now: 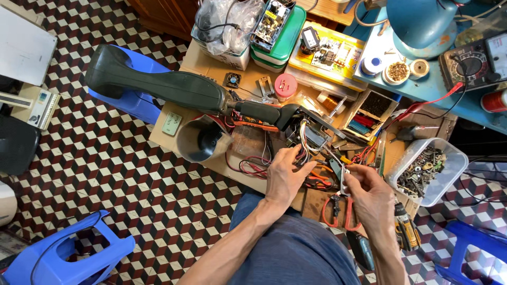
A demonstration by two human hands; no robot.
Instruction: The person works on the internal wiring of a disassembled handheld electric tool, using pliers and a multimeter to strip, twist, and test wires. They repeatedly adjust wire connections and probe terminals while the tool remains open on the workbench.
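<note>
Coloured wires trail from the opened dark appliance on the cluttered surface; left hand pinches them; right hand grips a small pale part; a hard tug might tear a lead loose.

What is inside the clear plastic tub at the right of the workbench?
The clear plastic tub holds a loose heap of small metal hardware: screws, nuts and similar bits. Only the top layer shows; whatever lies beneath the heap is covered. Neither hand touches it; the right hand is nearest.
</note>
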